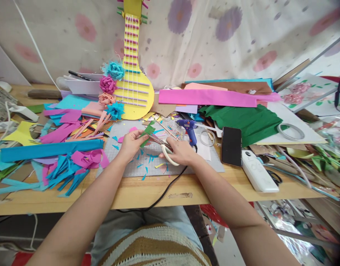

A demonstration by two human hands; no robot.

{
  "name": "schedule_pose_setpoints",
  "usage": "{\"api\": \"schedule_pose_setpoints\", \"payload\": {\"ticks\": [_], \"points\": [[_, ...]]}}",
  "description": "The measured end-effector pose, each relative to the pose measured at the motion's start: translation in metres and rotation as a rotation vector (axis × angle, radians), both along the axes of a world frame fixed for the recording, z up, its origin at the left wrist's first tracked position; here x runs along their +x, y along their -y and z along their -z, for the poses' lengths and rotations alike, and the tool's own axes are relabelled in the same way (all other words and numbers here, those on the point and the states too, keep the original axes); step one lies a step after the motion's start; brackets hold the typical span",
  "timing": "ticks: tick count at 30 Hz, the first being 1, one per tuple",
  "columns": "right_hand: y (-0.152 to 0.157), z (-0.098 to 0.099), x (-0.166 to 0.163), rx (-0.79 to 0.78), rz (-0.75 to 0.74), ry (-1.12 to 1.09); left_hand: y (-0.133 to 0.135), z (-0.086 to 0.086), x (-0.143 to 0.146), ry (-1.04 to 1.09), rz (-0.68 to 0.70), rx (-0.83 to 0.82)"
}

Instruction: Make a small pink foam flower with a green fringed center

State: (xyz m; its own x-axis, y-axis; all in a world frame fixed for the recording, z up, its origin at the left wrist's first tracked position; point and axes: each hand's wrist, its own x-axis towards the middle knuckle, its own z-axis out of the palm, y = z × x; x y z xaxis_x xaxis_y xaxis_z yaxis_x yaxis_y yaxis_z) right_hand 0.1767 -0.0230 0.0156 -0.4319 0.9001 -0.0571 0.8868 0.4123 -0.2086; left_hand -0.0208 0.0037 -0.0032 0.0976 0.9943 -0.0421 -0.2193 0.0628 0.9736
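My left hand (pixel 133 143) pinches a small piece of green crepe paper (pixel 148 133) whose upper edge is cut into a fringe. My right hand (pixel 180 150) is closed around the pale handles of a pair of scissors (pixel 168 153). The scissor blades point left and reach the green paper's right side; whether they are parted there is too small to tell. Both hands are over a grey cutting mat (pixel 131 170) strewn with blue, yellow and pink paper scraps. Just beyond my right hand lies a purple glue gun (pixel 189 130).
A yellow paper lute (pixel 139 92) with paper flowers (pixel 107 84) stands behind the mat. Crepe strips (pixel 67 170) pile up at left. To the right are green crepe paper (pixel 247 123), a phone (pixel 231 146), a white power bank (pixel 259 170) and a tape roll (pixel 290 132). A black cord (pixel 167 190) crosses the table's front edge.
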Motion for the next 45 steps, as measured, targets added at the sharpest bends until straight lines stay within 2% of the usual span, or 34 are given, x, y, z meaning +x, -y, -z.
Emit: {"api": "schedule_pose_setpoints", "payload": {"ticks": [16, 23, 30, 45], "points": [[-0.0011, 0.0034, 0.0001, 0.065, 0.004, -0.013, 0.0031, -0.0040, 0.0023, -0.003, 0.085, -0.049], [-0.0010, 0.0003, 0.0011, 0.043, 0.028, 0.000, 0.0046, -0.0088, -0.0016, -0.051, 0.156, -0.064], [0.0006, -0.0018, -0.0024, 0.000, 0.021, 0.016, 0.0040, -0.0039, 0.0003, -0.040, 0.065, 0.009], [0.0007, 0.0012, -0.0036, 0.017, 0.012, -0.025, 0.0048, -0.0028, 0.0003, -0.051, 0.118, 0.025]]}}
